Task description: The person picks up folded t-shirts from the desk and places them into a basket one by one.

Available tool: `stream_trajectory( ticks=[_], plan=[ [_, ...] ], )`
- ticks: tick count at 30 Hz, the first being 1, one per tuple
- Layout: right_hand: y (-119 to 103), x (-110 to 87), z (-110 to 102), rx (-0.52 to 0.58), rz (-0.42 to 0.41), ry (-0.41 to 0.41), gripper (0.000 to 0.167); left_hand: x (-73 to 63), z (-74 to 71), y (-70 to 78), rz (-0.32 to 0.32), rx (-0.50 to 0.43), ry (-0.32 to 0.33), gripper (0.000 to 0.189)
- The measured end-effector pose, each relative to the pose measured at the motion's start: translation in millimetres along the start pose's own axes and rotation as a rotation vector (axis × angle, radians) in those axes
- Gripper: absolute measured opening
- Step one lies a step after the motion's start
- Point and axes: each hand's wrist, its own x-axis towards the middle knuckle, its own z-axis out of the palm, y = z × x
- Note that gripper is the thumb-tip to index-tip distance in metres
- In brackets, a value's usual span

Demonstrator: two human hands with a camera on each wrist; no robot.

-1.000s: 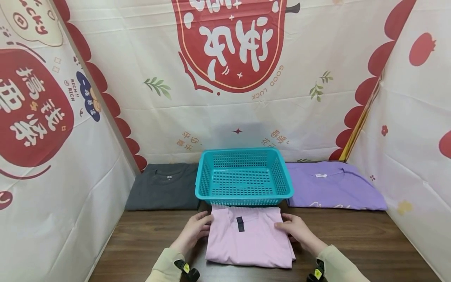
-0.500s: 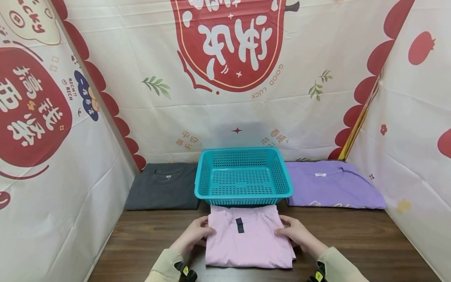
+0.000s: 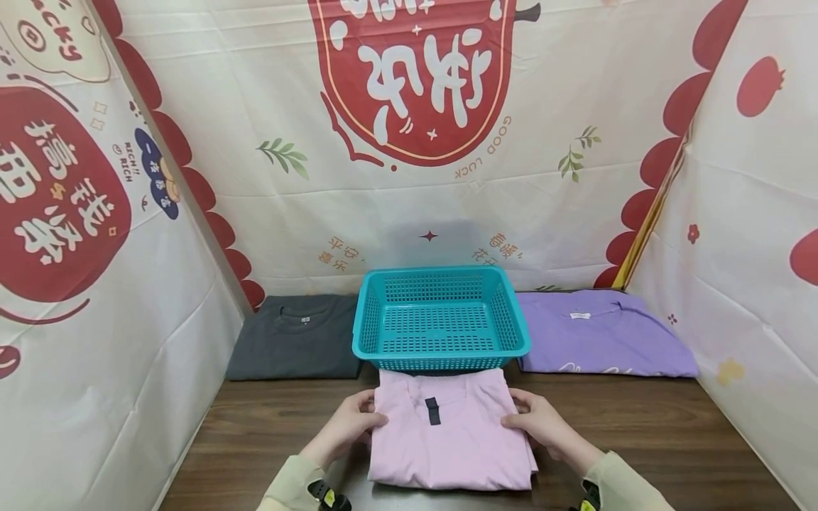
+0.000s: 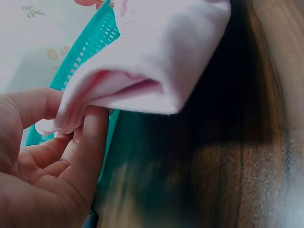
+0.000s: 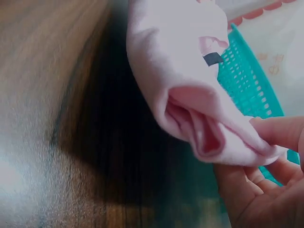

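Note:
A folded pink shirt (image 3: pixel 450 451) with a black neck label (image 3: pixel 432 411) lies flat between my two hands in the head view, in front of the teal basket. My left hand (image 3: pixel 348 426) pinches its left edge, thumb on top and fingers below. On the opposite edge, my right hand (image 3: pixel 543 424) pinches the cloth the same way. The left wrist view has the left hand (image 4: pixel 57 161) gripping the folded layers (image 4: pixel 142 66), with a dark shadow on the table underneath. Folded layers (image 5: pixel 194 118) likewise sit between thumb and fingers of the right hand (image 5: pixel 266 185).
Behind the shirt stands the teal mesh basket (image 3: pixel 441 362), with nothing in it. A folded dark grey shirt (image 3: pixel 297 348) is left of it, a folded purple shirt (image 3: pixel 603 341) right of it. Printed cloth walls (image 3: pixel 409 199) enclose the brown wooden table (image 3: pixel 645 440).
Both hands have closed further onto the pink shirt's side edges, thumbs now over the cloth. The shirt appears slightly larger and has shifted a little. The basket and other shirts stay put.

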Motion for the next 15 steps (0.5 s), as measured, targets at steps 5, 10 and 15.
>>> stream_trajectory(
  ticks=[5, 10, 15],
  plan=[
    [-8, -7.1, -1, 0.0, -0.039, -0.016, 0.071, -7.5, -2.4, 8.4, 0.029, -0.001, -0.013, 0.057],
    [-21, -16.5, -1, 0.009, -0.09, -0.047, 0.071, -15.6, -4.8, 17.7, 0.033, 0.014, -0.015, 0.056],
    [-39, -26.7, 0, 0.024, -0.118, -0.079, 0.072, -25.4, -8.8, 29.2, 0.049, 0.016, -0.019, 0.056]
  ],
)
